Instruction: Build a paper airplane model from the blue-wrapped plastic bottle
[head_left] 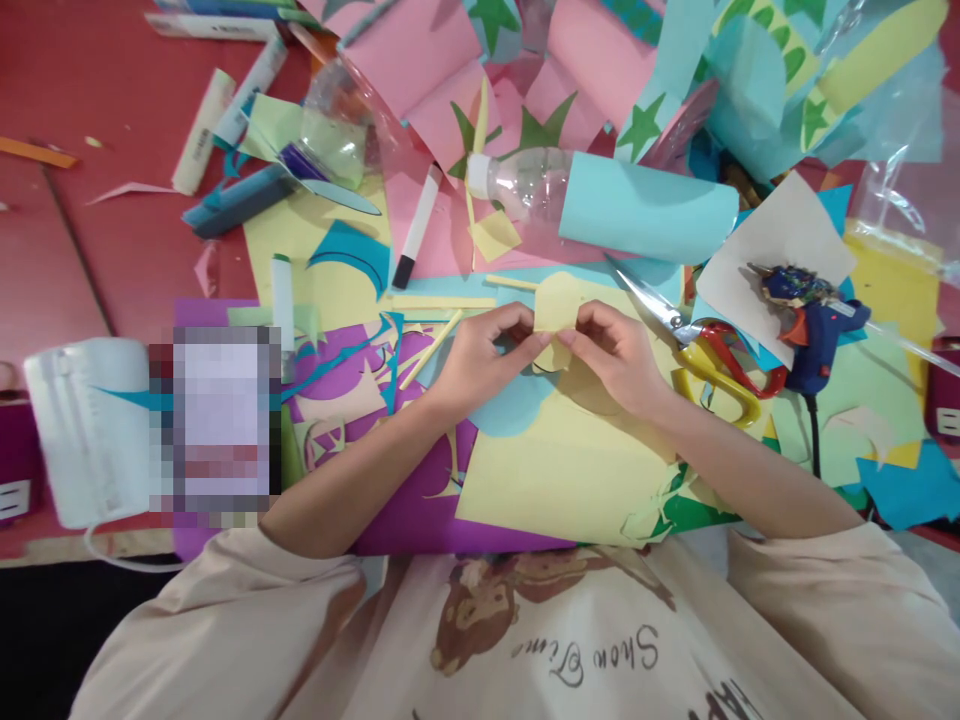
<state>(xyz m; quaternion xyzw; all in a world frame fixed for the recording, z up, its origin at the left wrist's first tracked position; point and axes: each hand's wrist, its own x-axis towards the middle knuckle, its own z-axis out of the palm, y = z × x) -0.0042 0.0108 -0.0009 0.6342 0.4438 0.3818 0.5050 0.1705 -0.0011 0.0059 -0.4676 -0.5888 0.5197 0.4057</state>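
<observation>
Between both hands is a small piece of pale yellow paper [556, 303] with a rounded top edge and a crease across its lower part. My left hand [499, 350] pinches its left side between thumb and fingers. On the opposite side, my right hand [611, 350] pinches it the same way, both thumbs close together at the crease. Under the hands lie a larger pale yellow sheet [555, 470] and a light blue paper piece [510, 408]. Scissors [690, 335] with red and yellow handles rest just right of my right hand.
A plastic bottle [637, 205] wrapped in light blue paper lies beyond the hands. At right, a blue glue gun [814, 340] sits on white paper. A black-and-white marker [418, 228], purple paper scraps [405, 490], a pixelated device [225, 415] and a white pouch [90, 430] are toward the left.
</observation>
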